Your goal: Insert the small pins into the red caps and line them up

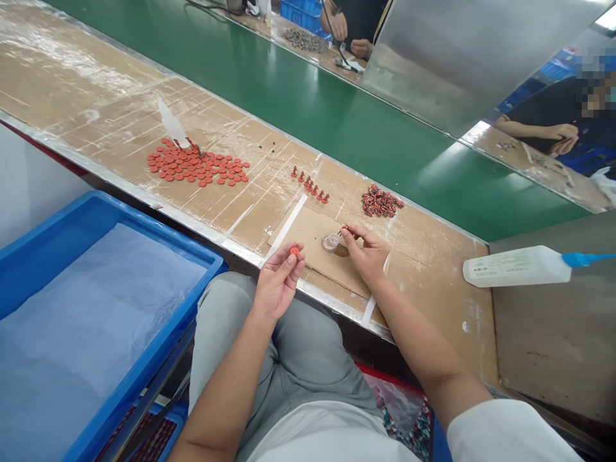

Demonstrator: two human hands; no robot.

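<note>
Between the thumb and fingers of my left hand (282, 276) is a red disc (294, 251), held above the table's front edge. My right hand (366, 251) pinches a small dark red figure (343, 230) just over a small clear round container (331, 242), which sits on a cardboard sheet (315, 232). Behind the hands, several red discs with small figures standing on them (310, 186) form a short row. A pile of small red and black figures (380, 201) lies to the right of that row. Many loose red discs (192, 165) are spread out on the left.
A white bottle with a blue nozzle (517, 266) lies at the right by a metal panel. A pointed white bottle (172, 122) stands among the discs. The green belt (289, 102) runs behind; two people work beyond it. A blue bin (96, 321) is at left.
</note>
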